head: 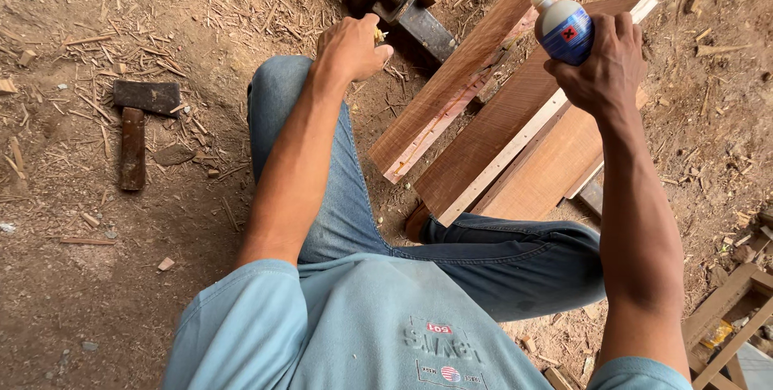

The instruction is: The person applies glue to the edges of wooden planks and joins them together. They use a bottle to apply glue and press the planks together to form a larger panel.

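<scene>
Right hand (605, 58) closed round blue plastic glue bottle (564, 29) above reddish wooden planks (483, 108); left hand (351, 45) pinching small yellowish piece (378, 35). Gluing stage, judged; steady aim needed.

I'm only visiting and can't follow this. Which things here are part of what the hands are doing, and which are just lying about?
In use:
right hand holding a blue bottle
left hand on a small yellowish piece by the metal clamp
wooden boards beneath

Lying about:
hammer on the dirt
wood chips
wooden frame at right
</scene>
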